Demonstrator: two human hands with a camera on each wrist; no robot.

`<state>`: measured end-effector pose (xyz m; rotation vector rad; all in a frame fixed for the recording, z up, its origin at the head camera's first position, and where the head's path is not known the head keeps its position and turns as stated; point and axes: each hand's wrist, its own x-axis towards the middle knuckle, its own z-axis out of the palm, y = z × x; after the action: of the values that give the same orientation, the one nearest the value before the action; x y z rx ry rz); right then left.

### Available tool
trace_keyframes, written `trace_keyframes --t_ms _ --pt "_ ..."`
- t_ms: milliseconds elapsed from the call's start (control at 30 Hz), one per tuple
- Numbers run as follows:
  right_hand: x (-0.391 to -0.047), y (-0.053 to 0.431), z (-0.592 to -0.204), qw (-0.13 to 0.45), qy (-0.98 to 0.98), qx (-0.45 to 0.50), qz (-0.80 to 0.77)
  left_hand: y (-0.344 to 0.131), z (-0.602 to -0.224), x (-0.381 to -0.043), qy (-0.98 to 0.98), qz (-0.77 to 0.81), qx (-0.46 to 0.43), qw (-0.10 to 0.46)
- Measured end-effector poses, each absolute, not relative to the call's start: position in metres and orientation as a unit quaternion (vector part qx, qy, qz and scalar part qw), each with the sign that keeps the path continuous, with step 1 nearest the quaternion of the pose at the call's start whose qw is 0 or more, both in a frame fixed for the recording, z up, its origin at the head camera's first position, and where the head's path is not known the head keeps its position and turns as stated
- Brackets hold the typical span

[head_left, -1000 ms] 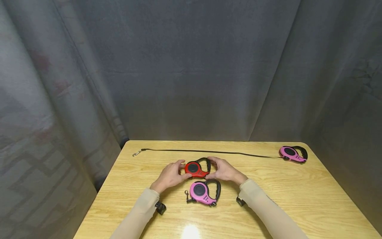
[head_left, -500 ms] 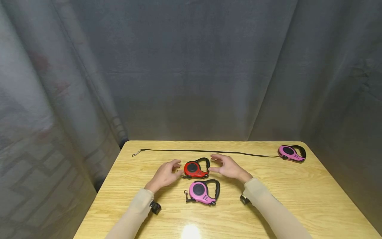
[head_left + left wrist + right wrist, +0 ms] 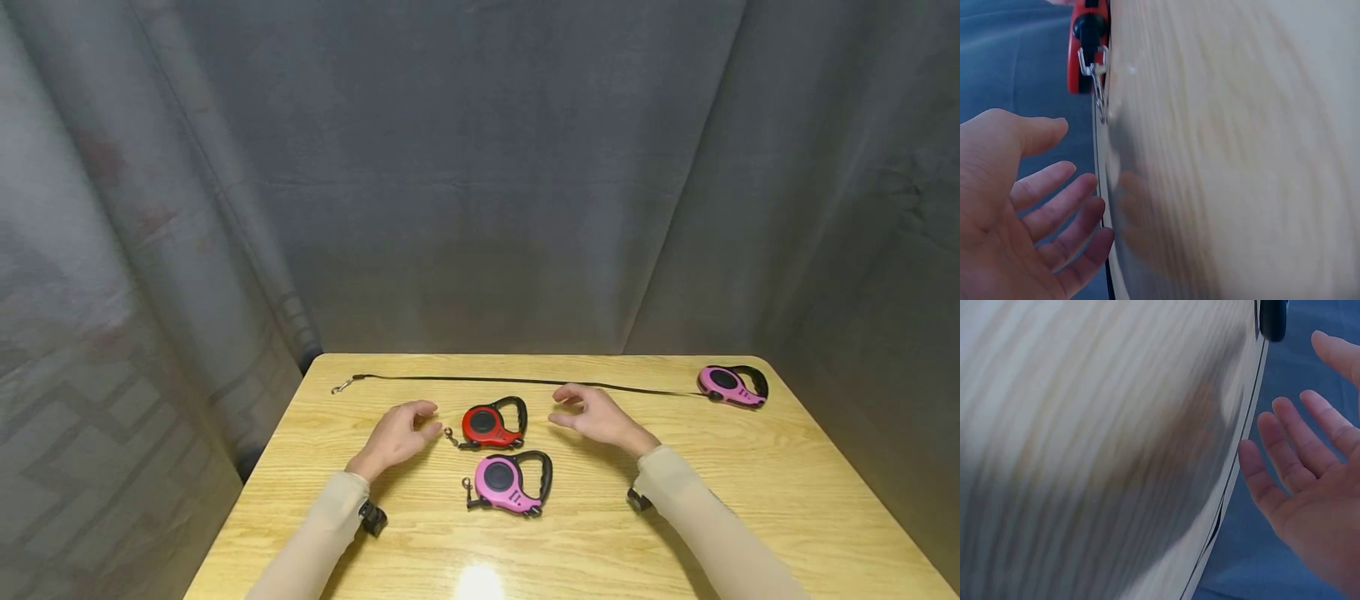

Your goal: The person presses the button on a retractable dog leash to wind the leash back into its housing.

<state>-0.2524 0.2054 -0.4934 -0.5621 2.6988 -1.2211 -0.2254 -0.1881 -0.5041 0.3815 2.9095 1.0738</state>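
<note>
A red retractable dog leash (image 3: 483, 426) with a black handle lies flat mid-table, its small metal clip (image 3: 450, 435) out on the left side. My left hand (image 3: 395, 437) hovers to the left of that clip, fingers loosely bent and holding nothing. To the right of the red leash, apart from its handle, is my right hand (image 3: 597, 417), also empty with relaxed fingers. Nearer to me lies a pink retractable leash (image 3: 504, 485), its clip at its left. The left wrist view shows the red leash's clip (image 3: 1096, 81) beyond my thumb.
At the table's far right corner sits another pink leash (image 3: 731, 387). Its black strap (image 3: 487, 380) is drawn out leftward along the back, ending in a metal clip (image 3: 342, 386). Grey curtains (image 3: 480, 183) stand behind and beside the wooden table (image 3: 750, 483).
Both hands have let go of the red leash and moved apart, the left one leftward and the right one rightward. The red leash's clip has come into sight. The leashes rest in place.
</note>
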Motion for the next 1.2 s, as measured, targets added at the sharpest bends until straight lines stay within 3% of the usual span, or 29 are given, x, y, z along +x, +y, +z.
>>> trace_keyframes --t_ms 1200 --pt "-0.246 0.306 -0.500 -0.002 0.944 -0.130 -0.304 -0.261 -0.507 -0.229 0.949 0.306 0.062 -0.034"
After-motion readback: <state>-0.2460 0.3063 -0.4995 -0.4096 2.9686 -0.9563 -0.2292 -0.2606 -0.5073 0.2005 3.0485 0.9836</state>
